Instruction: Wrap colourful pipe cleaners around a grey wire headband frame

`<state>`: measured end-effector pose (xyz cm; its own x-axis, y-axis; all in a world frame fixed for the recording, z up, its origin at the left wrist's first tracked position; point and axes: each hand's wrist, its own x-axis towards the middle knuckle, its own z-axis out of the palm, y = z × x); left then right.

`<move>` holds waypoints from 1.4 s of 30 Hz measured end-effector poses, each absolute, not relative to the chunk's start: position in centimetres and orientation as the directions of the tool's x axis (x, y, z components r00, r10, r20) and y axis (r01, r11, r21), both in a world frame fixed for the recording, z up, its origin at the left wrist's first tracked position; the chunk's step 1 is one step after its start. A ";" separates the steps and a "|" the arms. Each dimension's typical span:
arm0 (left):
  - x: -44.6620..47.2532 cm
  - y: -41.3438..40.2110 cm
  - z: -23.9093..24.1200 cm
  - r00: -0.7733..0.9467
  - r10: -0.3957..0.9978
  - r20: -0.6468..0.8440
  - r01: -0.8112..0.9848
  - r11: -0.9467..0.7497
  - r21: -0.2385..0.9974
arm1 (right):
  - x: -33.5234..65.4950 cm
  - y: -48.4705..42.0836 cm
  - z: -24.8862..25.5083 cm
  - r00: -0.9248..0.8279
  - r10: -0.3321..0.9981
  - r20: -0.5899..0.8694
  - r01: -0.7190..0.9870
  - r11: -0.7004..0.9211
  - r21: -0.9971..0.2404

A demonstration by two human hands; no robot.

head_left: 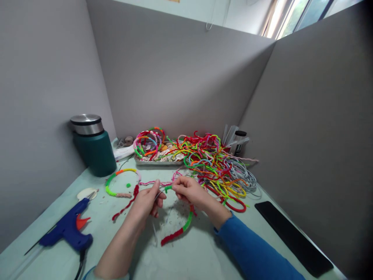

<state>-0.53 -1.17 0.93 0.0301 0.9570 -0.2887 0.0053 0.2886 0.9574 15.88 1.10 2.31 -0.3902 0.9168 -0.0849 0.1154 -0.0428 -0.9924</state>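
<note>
My left hand (pixel 145 200) pinches a thin grey wire (pixel 159 193) between thumb and fingers. Close beside it, the fingers of my right hand (pixel 189 190) are closed on a short green pipe cleaner (pixel 168 188), which seems to be wound on that wire. Below my right hand hangs or lies a curved piece wrapped in red, green and orange (pixel 187 223); whether it joins the held wire is hidden by the hand. Left of my hands lie a multicoloured wrapped ring (pixel 109 185) and a dark red pipe cleaner (pixel 124 209).
A blue glue gun (pixel 68 229) lies at the left, near a green bottle (pixel 97 151). Behind my hands are a metal tray (pixel 159 163) of buttons and wrapped rings and a heap of pipe cleaners (pixel 204 151). A black strip (pixel 291 237) lies right; grey partitions (pixel 175 77) surround the table.
</note>
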 end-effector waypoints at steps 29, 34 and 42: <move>-0.9 -0.9 0.8 0.303 0.836 -0.457 -0.521 0.547 0.655 | 16.2 1.1 1.6 -0.428 0.903 -0.028 0.143 0.037 -0.989; -1.0 -1.0 0.8 0.285 0.841 -0.460 -0.523 0.539 0.660 | 16.0 1.1 1.8 -0.425 0.905 -0.015 0.144 0.051 -0.988; -0.4 -1.2 0.4 0.039 0.958 -0.283 -0.256 0.284 0.924 | 15.6 0.8 2.3 -0.354 0.933 -0.065 0.186 0.002 -0.983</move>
